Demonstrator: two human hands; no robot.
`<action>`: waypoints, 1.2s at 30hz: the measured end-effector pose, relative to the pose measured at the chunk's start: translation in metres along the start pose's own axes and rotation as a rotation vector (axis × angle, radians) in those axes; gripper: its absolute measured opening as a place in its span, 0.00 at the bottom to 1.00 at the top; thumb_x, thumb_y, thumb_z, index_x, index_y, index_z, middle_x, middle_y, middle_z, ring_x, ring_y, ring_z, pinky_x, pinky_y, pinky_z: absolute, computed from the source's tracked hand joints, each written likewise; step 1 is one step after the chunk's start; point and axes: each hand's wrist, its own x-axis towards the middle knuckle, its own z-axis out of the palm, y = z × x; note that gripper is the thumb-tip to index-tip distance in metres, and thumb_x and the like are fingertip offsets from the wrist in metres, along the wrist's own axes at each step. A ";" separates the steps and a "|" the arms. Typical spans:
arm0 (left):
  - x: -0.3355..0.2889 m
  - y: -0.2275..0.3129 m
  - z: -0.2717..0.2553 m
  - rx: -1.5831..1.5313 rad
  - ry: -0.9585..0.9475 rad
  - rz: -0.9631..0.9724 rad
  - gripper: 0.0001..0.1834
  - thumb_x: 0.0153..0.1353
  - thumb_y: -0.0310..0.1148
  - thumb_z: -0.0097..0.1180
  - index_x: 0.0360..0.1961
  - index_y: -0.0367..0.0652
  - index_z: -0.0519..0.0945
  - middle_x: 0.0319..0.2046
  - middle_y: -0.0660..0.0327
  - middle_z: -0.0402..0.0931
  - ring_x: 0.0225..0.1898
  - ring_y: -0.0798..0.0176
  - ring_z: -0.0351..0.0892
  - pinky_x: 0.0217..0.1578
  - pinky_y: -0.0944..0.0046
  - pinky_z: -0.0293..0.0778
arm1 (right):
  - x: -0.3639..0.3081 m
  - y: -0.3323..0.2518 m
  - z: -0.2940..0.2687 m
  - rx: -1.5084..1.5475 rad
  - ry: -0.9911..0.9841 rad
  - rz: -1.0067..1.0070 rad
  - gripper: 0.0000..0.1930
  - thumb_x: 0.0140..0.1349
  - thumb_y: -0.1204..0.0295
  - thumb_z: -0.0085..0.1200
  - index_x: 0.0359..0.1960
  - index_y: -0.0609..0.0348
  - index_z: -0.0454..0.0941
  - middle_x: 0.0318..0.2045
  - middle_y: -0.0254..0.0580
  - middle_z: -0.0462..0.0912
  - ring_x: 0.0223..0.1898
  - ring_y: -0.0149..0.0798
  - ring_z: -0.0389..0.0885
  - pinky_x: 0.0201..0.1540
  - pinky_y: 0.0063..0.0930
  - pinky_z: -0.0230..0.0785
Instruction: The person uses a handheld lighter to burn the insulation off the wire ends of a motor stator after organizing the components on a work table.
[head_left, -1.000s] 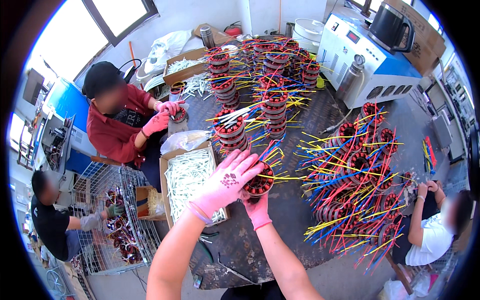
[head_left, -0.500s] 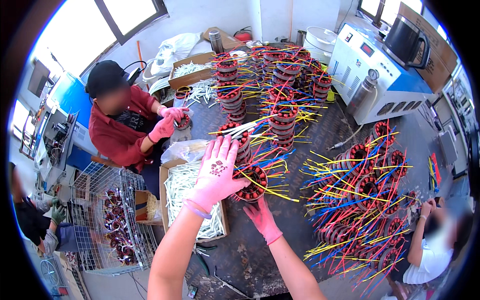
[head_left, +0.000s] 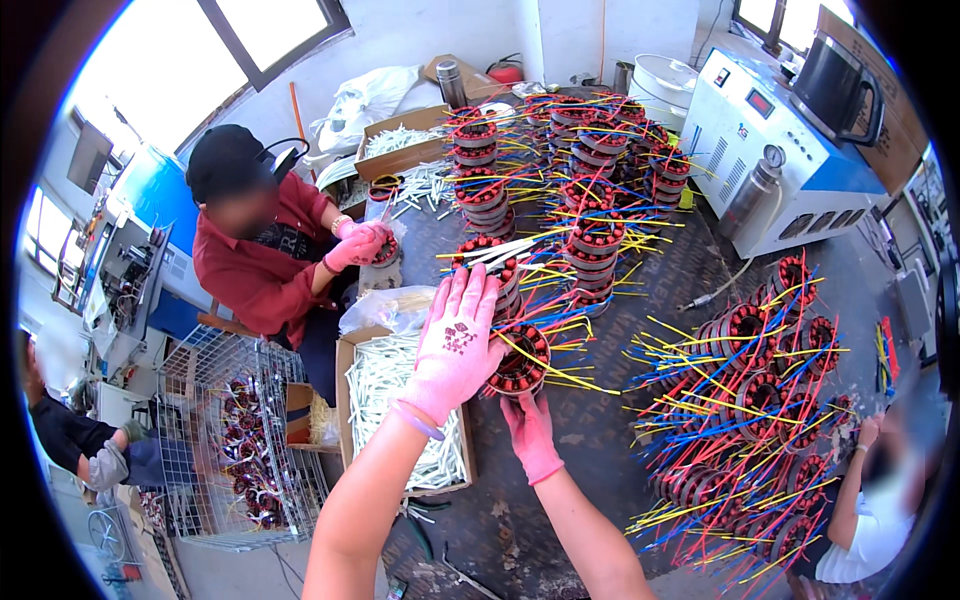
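Observation:
A round motor stator (head_left: 520, 362) with red copper windings and yellow and blue leads lies on the dark workbench (head_left: 600, 450) in front of me. My left hand (head_left: 455, 345), in a pink glove, hovers flat with spread fingers over the stator's left side, reaching toward a stack of stators (head_left: 487, 262) topped with white sleeves. My right hand (head_left: 532, 435), also pink-gloved, rests under the near edge of the stator and steadies it. I cannot tell whether its fingers are closed around the stator.
A cardboard box of white sleeves (head_left: 395, 400) stands left of my hands. Stacks of stators (head_left: 590, 190) fill the far bench, and many more (head_left: 760, 400) lie at right. A person in red (head_left: 270, 260) works opposite. A wire cage (head_left: 245, 440) stands lower left, a white machine (head_left: 780, 150) upper right.
My left hand has risen off the stator and reached farther forward over it, fingers spreading. My right hand stays under the stator's near edge.

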 end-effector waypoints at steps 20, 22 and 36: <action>0.093 -0.094 0.026 0.032 0.025 0.151 0.38 0.58 0.42 0.55 0.66 0.37 0.59 0.69 0.46 0.52 0.71 0.47 0.49 0.70 0.52 0.45 | 0.112 0.014 0.075 0.114 -0.087 -0.078 0.41 0.55 0.71 0.67 0.65 0.50 0.50 0.57 0.36 0.68 0.55 0.33 0.73 0.56 0.27 0.72; 0.094 -0.098 0.031 0.047 0.061 0.144 0.37 0.57 0.42 0.56 0.65 0.38 0.61 0.68 0.48 0.54 0.70 0.47 0.51 0.70 0.52 0.46 | 0.113 0.015 0.079 0.115 -0.104 -0.078 0.41 0.54 0.72 0.67 0.65 0.51 0.50 0.58 0.37 0.67 0.56 0.34 0.72 0.57 0.27 0.72; 0.105 -0.095 0.036 0.114 0.100 0.094 0.36 0.56 0.39 0.56 0.65 0.41 0.62 0.67 0.52 0.58 0.69 0.51 0.55 0.69 0.53 0.48 | 0.135 0.010 0.076 0.039 -0.083 -0.060 0.34 0.56 0.68 0.66 0.60 0.50 0.58 0.56 0.31 0.71 0.55 0.33 0.73 0.56 0.29 0.73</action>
